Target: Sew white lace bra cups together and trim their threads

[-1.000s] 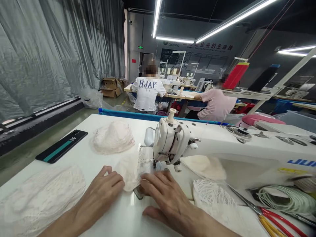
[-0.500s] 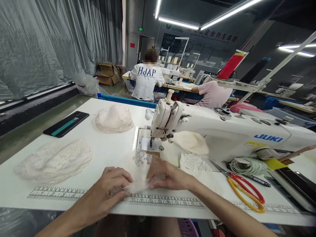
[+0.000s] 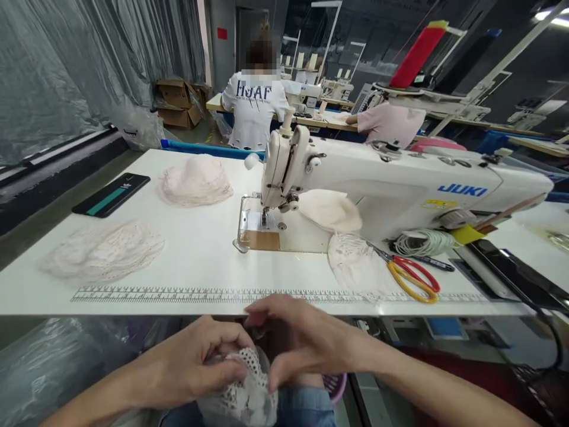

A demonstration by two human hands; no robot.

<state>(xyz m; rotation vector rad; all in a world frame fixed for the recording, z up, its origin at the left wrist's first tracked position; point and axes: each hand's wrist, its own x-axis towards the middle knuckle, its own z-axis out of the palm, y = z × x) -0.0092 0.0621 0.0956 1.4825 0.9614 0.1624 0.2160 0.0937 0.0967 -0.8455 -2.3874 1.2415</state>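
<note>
Below the table's front edge, my left hand [image 3: 191, 362] pinches a piece of white lace fabric [image 3: 251, 391] between thumb and fingers. The piece hangs over my lap, with an eyelet pattern showing along its top. Just right of it is my right hand [image 3: 311, 338], its thumb and fingers spread apart. Its thumb tip lies at the lace's right edge; whether it touches is unclear. A white sewing machine [image 3: 355, 169] stands on the table [image 3: 195, 255] beyond my hands, with nothing under its presser foot [image 3: 265, 218].
Two stacks of pale fabric pieces, a lace stack [image 3: 106, 252] and a rounded stack [image 3: 195, 181], lie left. A phone-like black object [image 3: 111, 194] is beside them. Scissors [image 3: 413, 279], more lace [image 3: 355, 264] and a coil of cord [image 3: 424, 243] lie right. Two people sit ahead.
Both hands have moved from the tabletop near the machine down below the table edge, bringing the lace fabric along. My right hand's fingers have spread. The camera view has tilted downward.
</note>
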